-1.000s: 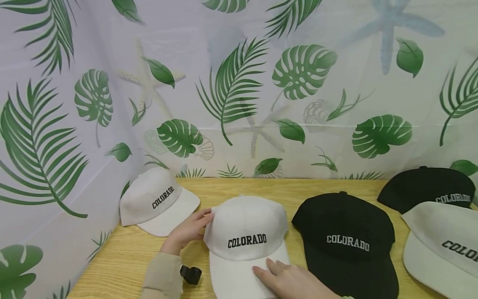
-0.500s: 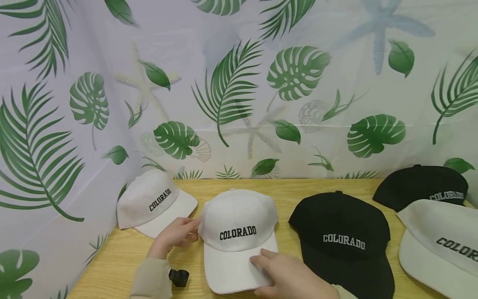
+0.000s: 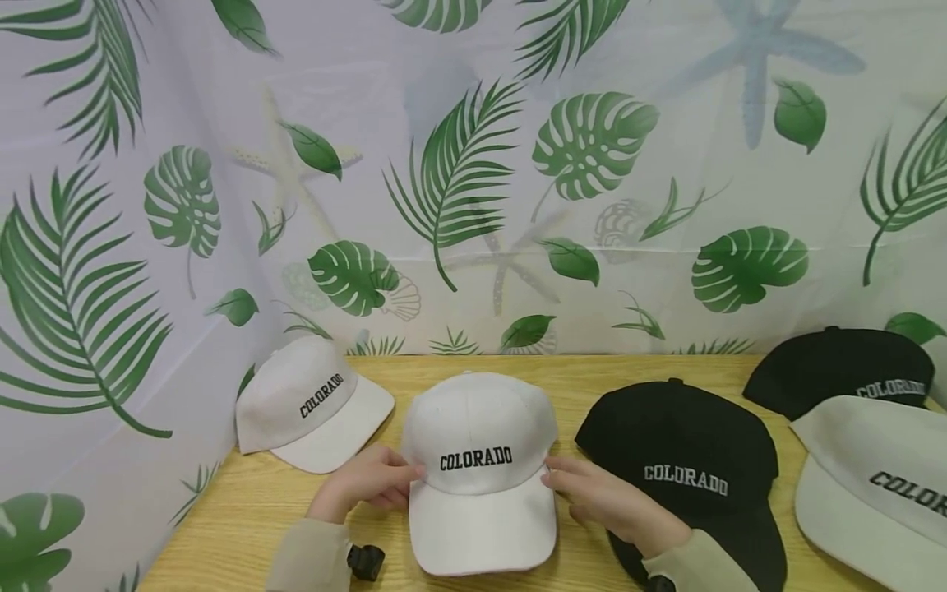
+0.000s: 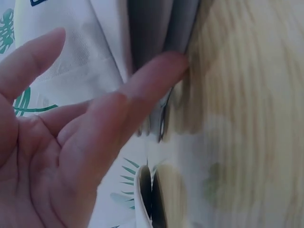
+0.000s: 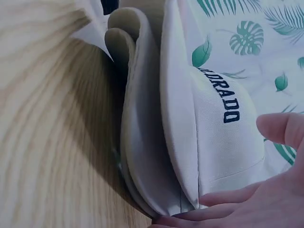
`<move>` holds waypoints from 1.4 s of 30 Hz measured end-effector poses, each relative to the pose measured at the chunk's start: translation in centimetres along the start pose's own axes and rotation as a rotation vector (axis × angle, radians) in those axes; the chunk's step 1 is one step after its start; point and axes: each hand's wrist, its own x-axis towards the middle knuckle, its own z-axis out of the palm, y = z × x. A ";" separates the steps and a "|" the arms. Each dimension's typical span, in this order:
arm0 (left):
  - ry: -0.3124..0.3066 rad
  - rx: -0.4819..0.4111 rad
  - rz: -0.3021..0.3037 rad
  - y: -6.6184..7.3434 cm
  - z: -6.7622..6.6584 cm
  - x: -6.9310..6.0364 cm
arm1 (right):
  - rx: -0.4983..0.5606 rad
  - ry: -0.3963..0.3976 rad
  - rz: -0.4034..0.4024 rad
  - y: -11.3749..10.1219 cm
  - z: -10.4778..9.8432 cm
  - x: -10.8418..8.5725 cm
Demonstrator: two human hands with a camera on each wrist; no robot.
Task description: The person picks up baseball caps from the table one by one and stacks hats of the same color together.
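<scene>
In the head view a white COLORADO cap (image 3: 477, 427) sits mid-table, brim toward me. The right wrist view shows more brims (image 5: 142, 118) layered below its own brim, so it tops a stack. At the cap's left side is my left hand (image 3: 370, 481), fingertips at the edge where crown meets brim; in the left wrist view its fingers (image 4: 142, 80) are spread and mostly straight. My right hand (image 3: 621, 501) touches the opposite side with extended fingers, thumb apart from the cap in the right wrist view. Neither hand curls round it.
A white cap (image 3: 296, 395) lies at the back left, angled right. Right of the middle cap is a black cap (image 3: 676, 436); farther right are another black cap (image 3: 836, 370) and a white one (image 3: 866, 501). A leaf-print cloth (image 3: 629, 304) backs the wooden table (image 3: 222, 526).
My right hand has moved from the brim to the cap's right side. The middle white cap has shifted slightly back, and its brim front now shows whole. My left hand stays at its left side.
</scene>
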 end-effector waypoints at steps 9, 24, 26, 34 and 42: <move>0.079 0.037 -0.023 0.5 0.6 0.4 | 0.186 -0.081 -0.017 0.3 -0.2 0.2; 0.129 0.073 -0.031 0.5 0.3 0.1 | 0.154 -0.156 -0.014 0.4 -0.5 -0.1; 0.135 0.070 -0.038 0.1 0.0 -0.1 | 0.163 -0.145 0.004 0.6 -0.6 -0.3; 0.029 0.039 -0.057 -0.4 0.5 0.0 | 0.134 -0.176 0.024 0.8 -0.6 -0.5; 0.032 0.032 -0.067 0.0 0.8 -0.2 | 0.071 -0.144 0.027 0.4 0.0 -0.8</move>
